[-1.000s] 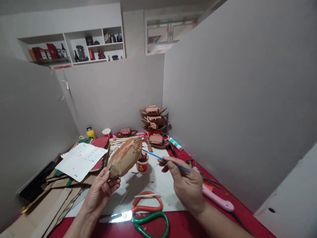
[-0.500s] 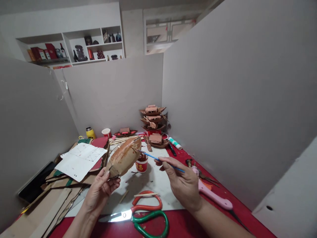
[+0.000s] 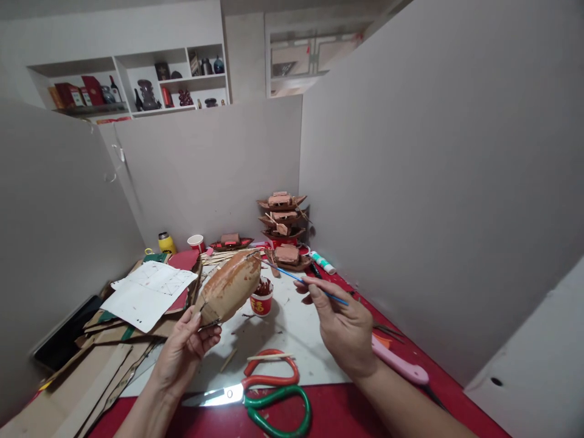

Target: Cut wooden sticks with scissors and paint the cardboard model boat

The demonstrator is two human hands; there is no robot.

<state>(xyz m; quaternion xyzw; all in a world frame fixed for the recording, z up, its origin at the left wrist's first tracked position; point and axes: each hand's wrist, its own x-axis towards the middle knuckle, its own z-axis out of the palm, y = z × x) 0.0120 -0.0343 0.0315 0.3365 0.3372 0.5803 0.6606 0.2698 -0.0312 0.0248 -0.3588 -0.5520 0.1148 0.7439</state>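
Observation:
My left hand (image 3: pixel 189 344) grips the near end of a cardboard boat hull (image 3: pixel 232 286), its curved underside tilted up and its far end raised. Reddish-brown paint covers part of the upper side; the rest is bare tan. Between the fingers of my right hand (image 3: pixel 342 322) is a thin blue paintbrush (image 3: pixel 292 275), its tip close to the hull's far end; whether it touches I cannot tell. Just behind the hull stands a red paper cup (image 3: pixel 261 304) with dark brown paint around its inside. Scissors (image 3: pixel 269 389) with one orange and one green handle lie below both hands.
Finished brown model boats (image 3: pixel 283 216) are stacked at the back, another boat (image 3: pixel 230 241) to their left. Cardboard pieces and a drawn sheet (image 3: pixel 148 292) lie on the left. A pink-handled tool (image 3: pixel 404 362) rests at right. Grey partitions (image 3: pixel 433 182) enclose the table.
My right hand has moved slightly right, and the brush tip has shifted from the hull's side up to its far end. The hull and my left hand stay almost still.

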